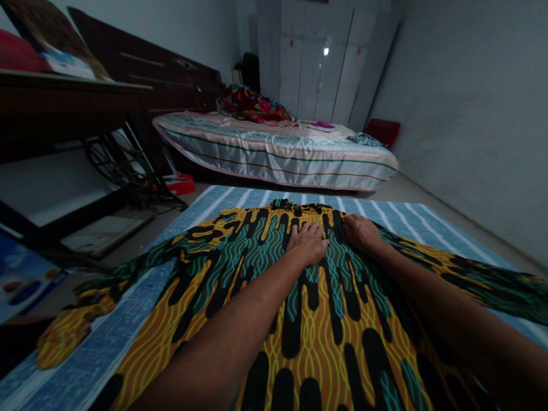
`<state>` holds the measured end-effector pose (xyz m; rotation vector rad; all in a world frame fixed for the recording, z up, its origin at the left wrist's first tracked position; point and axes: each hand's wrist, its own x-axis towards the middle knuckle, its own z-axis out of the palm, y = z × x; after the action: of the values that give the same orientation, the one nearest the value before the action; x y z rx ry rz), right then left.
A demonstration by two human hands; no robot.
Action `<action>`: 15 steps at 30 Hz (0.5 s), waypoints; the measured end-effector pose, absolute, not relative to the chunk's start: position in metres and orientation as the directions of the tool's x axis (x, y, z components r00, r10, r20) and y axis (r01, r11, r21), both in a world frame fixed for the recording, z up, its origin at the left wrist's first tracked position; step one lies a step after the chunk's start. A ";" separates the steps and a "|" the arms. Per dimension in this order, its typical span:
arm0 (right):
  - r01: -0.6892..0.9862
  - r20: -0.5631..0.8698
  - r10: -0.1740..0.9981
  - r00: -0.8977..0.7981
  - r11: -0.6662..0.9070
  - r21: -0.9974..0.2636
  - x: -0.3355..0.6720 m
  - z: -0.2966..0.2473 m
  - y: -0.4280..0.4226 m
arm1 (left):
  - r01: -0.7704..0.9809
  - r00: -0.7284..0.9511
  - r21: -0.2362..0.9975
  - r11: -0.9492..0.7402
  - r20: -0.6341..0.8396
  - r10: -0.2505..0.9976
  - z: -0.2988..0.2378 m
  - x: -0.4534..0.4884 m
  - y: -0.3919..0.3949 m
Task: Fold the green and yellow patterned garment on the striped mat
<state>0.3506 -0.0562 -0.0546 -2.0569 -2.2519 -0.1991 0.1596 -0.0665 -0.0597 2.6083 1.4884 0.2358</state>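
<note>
A long-sleeved shirt [308, 319] in black, mustard and green lies spread out, its collar at the far end and a sleeve out to each side. Its lower end runs out of the frame. My left hand [307, 242] rests flat on the upper part of the shirt, fingers stretched out. Just to its right, near the shoulder, the curled fingers of my right hand [363, 233] pinch a dark fold of the fabric. Beneath the shirt is a blue and white striped sheet [402, 220].
Beyond the sheet stands a bed [274, 154] with a red floral blanket [257, 105] on it. A table with an iron treadle base [115, 157] is at the left, a red box [180, 184] beside it. Pale cupboards [317, 68] line the back; a bare wall [471, 103] bounds the right.
</note>
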 end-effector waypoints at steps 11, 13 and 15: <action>0.995 0.133 0.987 -0.090 0.095 -0.031 0.341 -0.044 -0.085 | 0.845 0.501 0.177 -0.505 0.072 0.863 -0.057 0.159 -0.065; 0.987 0.150 0.981 -0.125 0.139 -0.085 0.342 -0.043 -0.108 | 0.848 0.494 0.175 -0.501 0.083 0.865 -0.057 0.159 -0.066; 0.962 0.202 0.964 -0.174 0.210 -0.174 0.347 -0.045 -0.140 | 0.845 0.489 0.168 -0.507 0.138 0.861 -0.056 0.159 -0.068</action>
<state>0.3469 -0.1400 -0.0445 -1.8216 -2.2208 0.0094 0.1586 -0.0685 -0.0560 2.6433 1.5177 0.3136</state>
